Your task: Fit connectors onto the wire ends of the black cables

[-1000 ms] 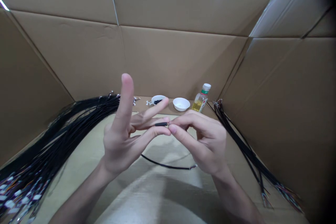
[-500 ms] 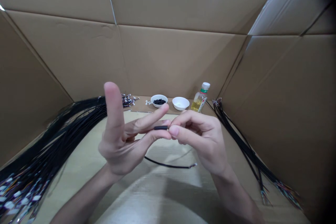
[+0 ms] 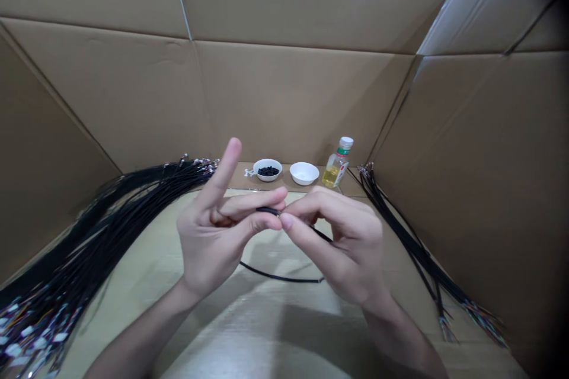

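Observation:
A short stretch of black cable (image 3: 268, 210) shows between the thumb and fingers of my left hand (image 3: 216, 234), whose index finger points up, apart from the others. Against its tip, my right hand (image 3: 340, 237) pinches with thumb and forefinger; what lies between those fingertips is mostly hidden. More black cable appears behind the right hand. Below both hands, a curved length of black cable (image 3: 280, 277) rests on the table, its right end partly covered by my right hand.
A thick bundle of black cables (image 3: 128, 213) with white connectors lies left. At the back stand a white bowl (image 3: 268, 179) of small black pieces, another white bowl (image 3: 304, 174) and a bottle (image 3: 338, 163) of yellow liquid. More cables (image 3: 413, 249) lie right. Cardboard walls (image 3: 311, 100) surround the table.
My left index finger has tipped to the right. The black piece between the hands has tilted, and cable now shows behind my right hand, which covers the lower cable's end.

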### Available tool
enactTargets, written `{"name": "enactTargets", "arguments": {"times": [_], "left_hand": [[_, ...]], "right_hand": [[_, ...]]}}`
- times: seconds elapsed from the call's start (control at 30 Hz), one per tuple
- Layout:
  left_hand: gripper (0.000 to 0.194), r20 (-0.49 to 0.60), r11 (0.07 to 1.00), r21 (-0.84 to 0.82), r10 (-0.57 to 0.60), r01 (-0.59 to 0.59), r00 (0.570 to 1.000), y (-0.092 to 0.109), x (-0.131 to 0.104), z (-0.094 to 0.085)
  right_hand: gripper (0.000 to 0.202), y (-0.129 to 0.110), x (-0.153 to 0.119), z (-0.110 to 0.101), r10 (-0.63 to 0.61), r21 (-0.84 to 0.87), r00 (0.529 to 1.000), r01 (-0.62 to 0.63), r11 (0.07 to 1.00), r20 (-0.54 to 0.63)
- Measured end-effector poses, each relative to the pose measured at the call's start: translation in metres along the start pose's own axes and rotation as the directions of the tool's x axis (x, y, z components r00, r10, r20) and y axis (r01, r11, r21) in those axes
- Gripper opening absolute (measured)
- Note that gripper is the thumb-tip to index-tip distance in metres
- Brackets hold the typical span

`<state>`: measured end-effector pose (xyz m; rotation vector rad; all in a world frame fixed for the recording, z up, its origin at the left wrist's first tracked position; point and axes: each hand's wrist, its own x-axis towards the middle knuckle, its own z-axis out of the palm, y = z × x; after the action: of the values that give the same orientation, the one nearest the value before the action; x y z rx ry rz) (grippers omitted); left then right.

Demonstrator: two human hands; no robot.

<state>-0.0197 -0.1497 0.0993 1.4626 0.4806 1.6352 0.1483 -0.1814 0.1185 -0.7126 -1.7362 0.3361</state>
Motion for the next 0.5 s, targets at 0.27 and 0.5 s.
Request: {"name": "enactTargets", "arguments": {"times": [0.27,0.5], "left_hand": [[0.049,0.038,0.981,-0.111,-0.155,0.158,0.987,-0.013,-0.002,0.001],[0.05,0.092,0.997,0.064,0.037,-0.043,0.995,-0.011,-0.001,-0.001]], "right_hand": [[0.013,-0.001,-0.005,0.004,-0.146,-0.148,0.988,0.138,0.979,-0.045],[0.013,-0.001,-0.002,0.001,-0.09,-0.186,0.995,0.08,0.979,-0.047]]}}
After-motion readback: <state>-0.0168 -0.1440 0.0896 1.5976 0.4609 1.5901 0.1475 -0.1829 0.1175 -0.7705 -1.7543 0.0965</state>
